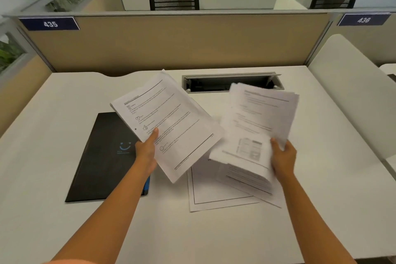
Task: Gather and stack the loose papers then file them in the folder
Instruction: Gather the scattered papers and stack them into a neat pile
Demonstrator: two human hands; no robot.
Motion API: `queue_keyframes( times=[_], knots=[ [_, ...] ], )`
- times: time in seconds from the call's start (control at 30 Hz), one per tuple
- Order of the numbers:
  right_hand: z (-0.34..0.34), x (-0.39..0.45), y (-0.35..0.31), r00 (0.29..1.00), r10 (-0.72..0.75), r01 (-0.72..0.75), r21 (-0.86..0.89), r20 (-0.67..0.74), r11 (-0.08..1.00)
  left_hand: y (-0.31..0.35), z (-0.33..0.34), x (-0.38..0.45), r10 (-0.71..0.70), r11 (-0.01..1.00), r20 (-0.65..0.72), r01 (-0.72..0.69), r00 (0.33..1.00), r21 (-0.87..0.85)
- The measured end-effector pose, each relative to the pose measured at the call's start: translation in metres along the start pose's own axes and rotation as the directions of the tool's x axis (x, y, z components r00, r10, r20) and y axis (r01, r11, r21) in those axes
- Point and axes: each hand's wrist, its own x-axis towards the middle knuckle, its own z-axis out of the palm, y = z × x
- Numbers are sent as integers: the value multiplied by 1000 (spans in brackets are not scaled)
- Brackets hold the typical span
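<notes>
just one head-worn wide-angle cam, looking forward and down over the desk (64, 210) from close above; far end takes in the partition (171, 45); edges bend a bit; no second view to share anything

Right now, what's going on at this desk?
A person is gathering loose papers. The left hand holds up a sheet printed with small icons, and the right hand grips a thicker, blurred bundle. At least one more page lies flat on the desk beneath them. The black folder lies closed at the left, so nothing looks filed yet.
</notes>
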Motion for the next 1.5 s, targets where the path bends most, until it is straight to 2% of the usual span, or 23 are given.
queue_keyframes(
  times=[0.13, 0.33, 0.5, 0.67, 0.8, 0.9, 1.17, 1.27, 1.4, 1.5],
  knots=[
    [-28, 18, -4, 999, 31, -26, 184, -24, 983, -7, 1, 1, -28, 998, 26, 26, 999, 55],
    [-34, 20, -13, 997, 56, -66, 267, 43, 961, -21, 7, 1, -106, 961, 139, 65, 985, 268],
    [-11, 9, -7, 983, 18, -47, 158, 181, 986, -32, 16, 1, -170, 906, 193, 76, 966, 417],
    [17, -13, 3, 936, -12, 17, -10, 351, 1000, -37, 21, 0, -222, 887, 185, 120, 957, 446],
    [35, -26, 10, 878, -6, 86, -145, 479, 986, -41, 20, 4, -246, 858, 127, 155, 961, 490],
    [49, -31, 9, 853, -7, 134, -206, 522, 969, -41, 24, 1, -266, 834, 101, 177, 959, 522],
    [80, -41, -3, 804, -49, 229, -232, 593, 945, -49, 25, -2, -143, 863, 178, 35, 974, 504],
    [84, -41, -5, 817, -16, 179, -227, 576, 957, -47, 23, 2, -110, 872, 207, -6, 972, 490],
    [80, -32, -11, 854, 26, 65, -156, 519, 986, -31, 24, 3, -125, 895, 317, -31, 940, 445],
    [72, -29, -31, 819, 79, -92, -6, 569, 996, -14, 32, -3, -103, 907, 381, -71, 919, 415]
  ],
)
